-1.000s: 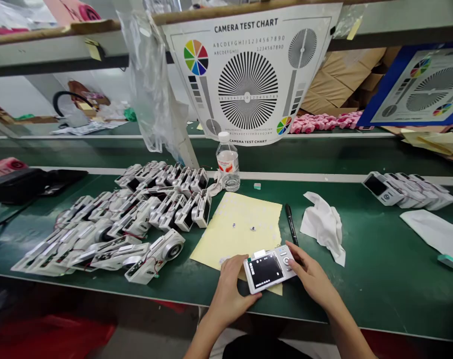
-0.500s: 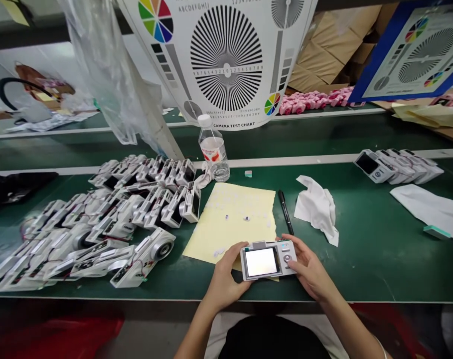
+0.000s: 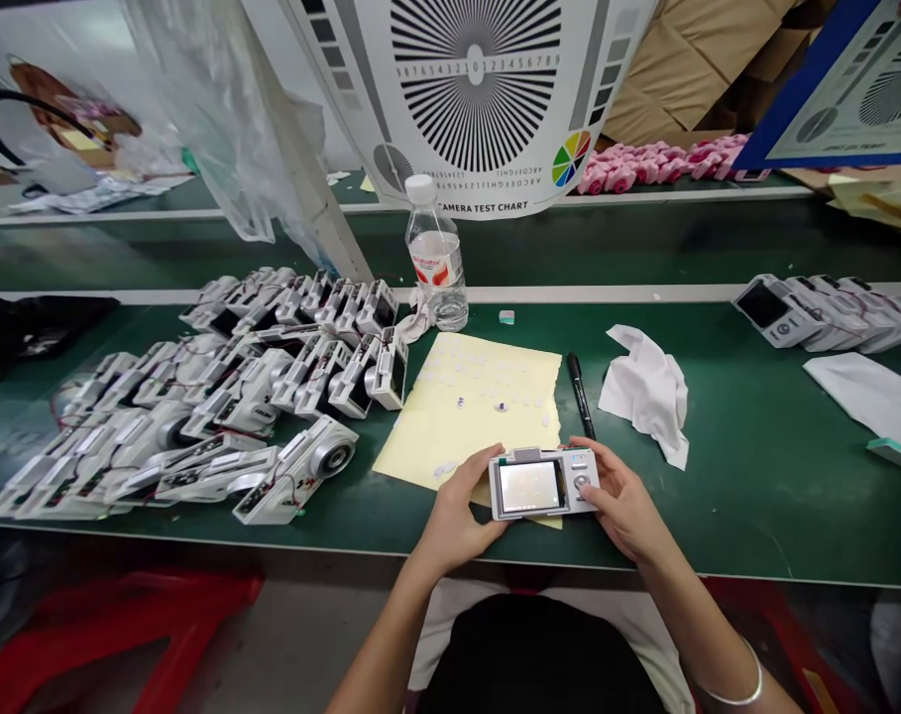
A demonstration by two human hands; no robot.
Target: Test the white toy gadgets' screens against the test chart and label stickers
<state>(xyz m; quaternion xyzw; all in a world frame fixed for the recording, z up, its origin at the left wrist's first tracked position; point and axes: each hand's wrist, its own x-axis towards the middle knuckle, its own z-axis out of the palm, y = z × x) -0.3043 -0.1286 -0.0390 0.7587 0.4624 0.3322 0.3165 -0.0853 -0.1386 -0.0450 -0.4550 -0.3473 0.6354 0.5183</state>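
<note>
A small white digital camera (image 3: 531, 488) is held between my two hands above the front of the bench, its lit screen facing me. My left hand (image 3: 461, 516) grips the left end, thumb below and fingers along the top corner. At the other end, my right hand (image 3: 624, 506) holds the body with its thumb on the round button pad; its other fingers are partly hidden behind. Under and beyond the camera lies a yellow sheet (image 3: 487, 382) with small pale stickers and bits on it. A black marker pen (image 3: 580, 395) rests just right of the sheet.
Many white cameras (image 3: 257, 387) with loose wires crowd the bench on the left. A water bottle (image 3: 439, 263) stands behind the sheet, below a hanging test chart (image 3: 476, 119). To the right are a crumpled white cloth (image 3: 645, 392) and a row of cameras (image 3: 829, 312).
The camera's screen has gone from blank white to a dimmer picture with faint marks. My view has tilted down; both hands keep their hold on the camera.
</note>
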